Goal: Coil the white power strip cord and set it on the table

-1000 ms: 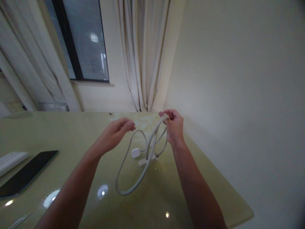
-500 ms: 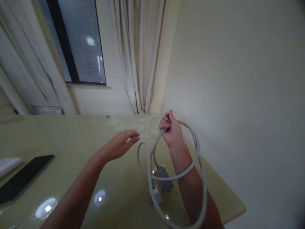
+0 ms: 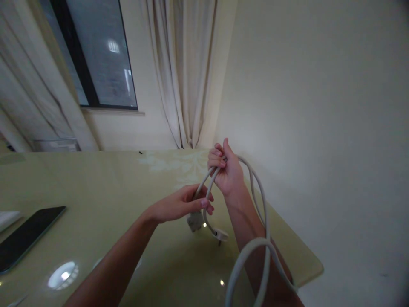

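Note:
My right hand [image 3: 226,167] is closed around a looped white power cord [image 3: 264,200], thumb pointing up. From the fist the cord arches over my right forearm, and its lower loops hang toward the bottom of the view. My left hand [image 3: 188,202] grips the two strands that come down on the left side of the fist, thumb in front and fingers behind. Just below the left fingers hangs a grey-white socket block [image 3: 195,221], partly hidden by the hand. Beside it a white plug [image 3: 221,235] dangles with its pins downward.
Under my hands is a glossy pale-green table [image 3: 96,183], its right corner near the wall [image 3: 319,128]. A dark phone-like slab [image 3: 30,236] and a white object [image 3: 9,219] lie at the left. Curtains [image 3: 182,76] and a window [image 3: 99,51] stand behind.
My left hand has moved right and taken hold of the cord strands. The socket block and plug now hang below it, and the cord's loops have swung over my right forearm.

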`<state>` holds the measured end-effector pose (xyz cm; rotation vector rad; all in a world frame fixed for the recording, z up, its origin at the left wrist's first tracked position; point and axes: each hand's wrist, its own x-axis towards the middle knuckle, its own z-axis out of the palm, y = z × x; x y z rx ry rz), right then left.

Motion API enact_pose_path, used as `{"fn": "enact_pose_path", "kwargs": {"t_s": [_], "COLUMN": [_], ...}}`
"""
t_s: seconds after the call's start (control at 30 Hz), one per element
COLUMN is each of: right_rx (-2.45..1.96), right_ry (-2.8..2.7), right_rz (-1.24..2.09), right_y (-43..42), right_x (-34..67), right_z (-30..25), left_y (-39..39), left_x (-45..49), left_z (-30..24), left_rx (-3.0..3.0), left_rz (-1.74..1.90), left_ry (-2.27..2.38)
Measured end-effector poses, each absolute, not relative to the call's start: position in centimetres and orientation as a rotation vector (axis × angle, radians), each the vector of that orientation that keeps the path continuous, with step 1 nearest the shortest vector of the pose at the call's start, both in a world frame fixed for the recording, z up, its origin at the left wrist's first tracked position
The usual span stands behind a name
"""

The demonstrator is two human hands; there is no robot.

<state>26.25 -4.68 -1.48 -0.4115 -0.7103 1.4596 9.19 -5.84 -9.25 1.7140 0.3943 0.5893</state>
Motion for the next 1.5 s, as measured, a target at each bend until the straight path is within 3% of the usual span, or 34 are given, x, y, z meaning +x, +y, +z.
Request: {"fn": "enact_pose_path", "kwargs": {"t_s": [0.27, 0.47, 0.67, 0.8, 1.1, 1.37, 1.5], "right_rx": [-0.651, -0.803, -0.999, -0.899, -0.391, -0.269, -0.415], "right_ry": [-0.691, -1.406, -1.948, -2.249, -2.491, -2.422, -2.329], "right_rz": [1.377, 1.352, 1.109, 1.144, 0.741, 0.666, 0.817], "right_y": [-2.7, -2.8, -4.1, -5.4, -5.7, -4.5, -4.0], "right_x": [27.0, 24.9, 22.4, 21.7, 21.2, 21.4, 21.5], "right_z": [-3.1, -4.8, -6.0, -6.3, -6.5, -7.2, -7.9], "left_y": [-5.3, -4.4, -5.2, -5.3, -4.5, -4.6, -4.6], "left_x": [10.2, 8.0, 4.7, 3.4, 1.7, 0.5, 0.6], "left_z": [-10.1, -7.7, -3.9, -2.8, -2.6, -2.6, -2.4], "left_rx": [1.336, 1.003, 0.916, 0.796, 0.483, 0.593, 0.67], "left_rz": [0.836, 1.268, 1.467, 1.527, 1.522, 1.471, 1.395], "left_ry": [0.476, 0.546, 0.616, 0.602, 0.564, 0.52, 0.597]}}
